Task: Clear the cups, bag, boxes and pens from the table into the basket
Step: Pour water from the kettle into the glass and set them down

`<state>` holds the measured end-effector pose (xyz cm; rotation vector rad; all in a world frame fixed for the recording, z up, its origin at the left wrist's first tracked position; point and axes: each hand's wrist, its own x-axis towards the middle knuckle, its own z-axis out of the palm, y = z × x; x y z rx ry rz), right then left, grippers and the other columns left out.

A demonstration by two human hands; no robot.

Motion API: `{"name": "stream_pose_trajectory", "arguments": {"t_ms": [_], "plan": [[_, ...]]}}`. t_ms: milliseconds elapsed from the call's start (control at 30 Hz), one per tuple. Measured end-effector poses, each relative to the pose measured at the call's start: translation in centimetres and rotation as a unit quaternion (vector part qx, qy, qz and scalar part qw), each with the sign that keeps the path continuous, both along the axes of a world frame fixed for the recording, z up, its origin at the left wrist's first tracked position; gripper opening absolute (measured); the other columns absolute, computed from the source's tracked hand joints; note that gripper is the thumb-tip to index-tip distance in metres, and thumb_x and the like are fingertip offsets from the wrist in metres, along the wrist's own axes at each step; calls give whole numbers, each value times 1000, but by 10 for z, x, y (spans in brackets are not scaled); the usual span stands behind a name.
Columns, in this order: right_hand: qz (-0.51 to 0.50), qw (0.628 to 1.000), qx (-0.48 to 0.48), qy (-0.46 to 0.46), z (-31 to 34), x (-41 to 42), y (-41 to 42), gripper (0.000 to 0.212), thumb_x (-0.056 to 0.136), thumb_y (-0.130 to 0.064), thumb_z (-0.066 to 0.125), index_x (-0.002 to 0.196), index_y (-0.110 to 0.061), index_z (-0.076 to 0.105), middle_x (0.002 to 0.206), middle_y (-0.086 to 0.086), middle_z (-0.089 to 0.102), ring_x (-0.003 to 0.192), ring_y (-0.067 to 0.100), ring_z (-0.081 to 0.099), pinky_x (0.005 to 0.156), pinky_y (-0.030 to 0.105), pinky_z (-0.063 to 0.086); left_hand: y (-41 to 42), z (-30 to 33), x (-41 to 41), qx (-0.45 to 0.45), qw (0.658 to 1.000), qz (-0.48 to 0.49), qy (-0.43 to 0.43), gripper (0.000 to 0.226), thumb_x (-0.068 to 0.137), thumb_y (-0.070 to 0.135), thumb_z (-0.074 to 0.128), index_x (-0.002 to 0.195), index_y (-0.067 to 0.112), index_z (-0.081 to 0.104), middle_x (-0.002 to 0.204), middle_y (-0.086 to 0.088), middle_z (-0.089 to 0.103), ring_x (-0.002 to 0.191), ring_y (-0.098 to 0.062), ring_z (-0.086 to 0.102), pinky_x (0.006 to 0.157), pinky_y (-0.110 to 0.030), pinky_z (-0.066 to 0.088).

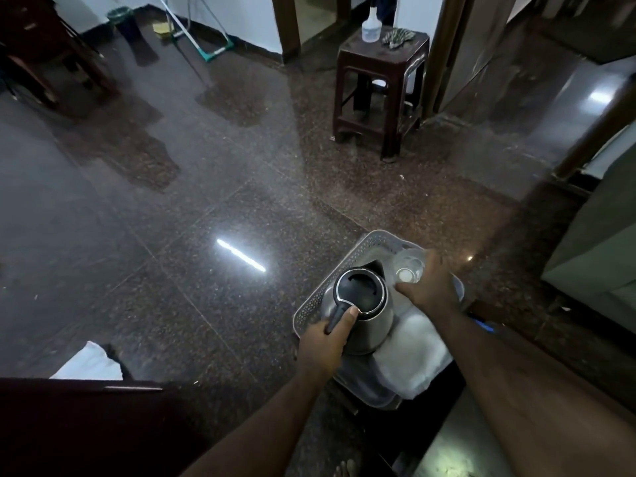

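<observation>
The left hand [325,342] grips the black handle of a steel kettle [361,304], its fingers curled round the handle and the thumb laid along the top, close to the black lid. The kettle stands upright inside a grey perforated basket [309,304] that sits low over the dark polished floor [172,218]; whether the basket rests on the floor or on something under it cannot be told. The right hand [428,287] reaches into the far right part of the basket and holds clear glass cups [409,268], its fingers bent round their sides; the cups are just beside the kettle's spout, and it is unclear whether they touch the basket's bottom. A white folded cloth or bag [409,349] lies in the near part of the basket, touching the kettle's base on the right side; which of the two it is cannot be told. A small blue thing [483,326] shows past the right forearm, too hidden to name. At the lower left a dark counter [86,425] edge runs across the view. Well apart, near the far wall, a brown plastic stool [378,84] carries a clear spray bottle [371,25] and a crumpled rag [399,37]. A mop [213,49] leans at the far wall near a green bin [118,15].
</observation>
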<state>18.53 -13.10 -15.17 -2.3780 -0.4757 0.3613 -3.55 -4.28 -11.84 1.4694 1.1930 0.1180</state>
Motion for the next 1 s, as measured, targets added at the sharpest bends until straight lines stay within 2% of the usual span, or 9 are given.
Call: {"name": "stream_pose_trajectory", "arguments": {"t_ms": [167, 267, 400, 467, 600, 667, 800, 900, 1000], "plan": [[-10, 993, 105, -43, 43, 1, -36, 85, 45, -30, 91, 116, -20, 46, 111, -1, 44, 98, 19, 51, 80, 31, 43, 4, 14, 9, 62, 997, 30, 20, 79, 45, 92, 63, 54, 14, 65, 45, -1, 55, 47, -15, 58, 54, -38, 51], [1, 989, 135, -64, 64, -5, -69, 83, 44, -26, 92, 114, -20, 47, 108, -5, 42, 98, 14, 47, 80, 28, 39, 13, 38, 16, 100, 994, 5, 52, 76, 48, 88, 65, 55, 12, 68, 53, -5, 67, 57, -20, 68, 62, -38, 56], [-6, 985, 168, -30, 88, -25, -124, 80, 45, -27, 93, 112, -31, 48, 107, -8, 53, 91, 6, 57, 74, 14, 44, 9, 75, 15, 151, 984, -49, 76, 80, 45, 91, 59, 51, 12, 67, 49, -1, 65, 52, -15, 65, 53, -29, 49], [-25, 983, 180, -6, 96, -36, -154, 80, 47, -27, 93, 111, -39, 46, 108, -9, 60, 93, 7, 63, 79, 16, 48, 3, 97, 12, 174, 979, -73, 81, 81, 47, 93, 57, 54, 13, 68, 51, 0, 67, 53, -11, 65, 52, -27, 48], [-43, 986, 159, 6, 111, -51, -213, 83, 46, -26, 94, 117, -32, 50, 112, -4, 64, 100, 15, 66, 85, 28, 50, -11, 142, 12, 213, 964, -142, 68, 70, 48, 91, 61, 55, 22, 71, 49, 2, 66, 53, -13, 66, 55, -30, 49], [-56, 989, 138, 1, 124, -59, -242, 87, 43, -33, 90, 121, -33, 51, 111, -9, 62, 102, 11, 64, 84, 25, 47, -23, 169, 15, 223, 954, -188, 62, 61, 45, 91, 62, 52, 31, 70, 42, 6, 62, 45, -9, 61, 51, -27, 45], [-59, 993, 98, -20, 152, -71, -291, 85, 43, -46, 81, 122, -41, 50, 109, -18, 56, 101, 1, 58, 83, 19, 44, -53, 212, 37, 229, 934, -270, 41, 65, 43, 90, 63, 47, 25, 67, 41, 9, 61, 37, -1, 56, 48, -24, 41], [-71, 994, 75, -35, 170, -76, -320, 78, 47, -52, 79, 119, -46, 48, 104, -26, 55, 95, -4, 56, 75, 4, 38, -87, 235, 60, 201, 915, -349, 21, 59, 45, 86, 68, 52, 27, 70, 43, 8, 60, 40, -4, 56, 54, -25, 45], [-113, 989, 83, -40, 186, -82, -347, 75, 49, -53, 80, 117, -48, 49, 107, -25, 56, 94, -8, 54, 72, 5, 37, -131, 252, 83, 205, 878, -433, 22, 72, 43, 91, 65, 64, 22, 72, 51, 5, 65, 50, -10, 62, 65, -33, 52]]}}
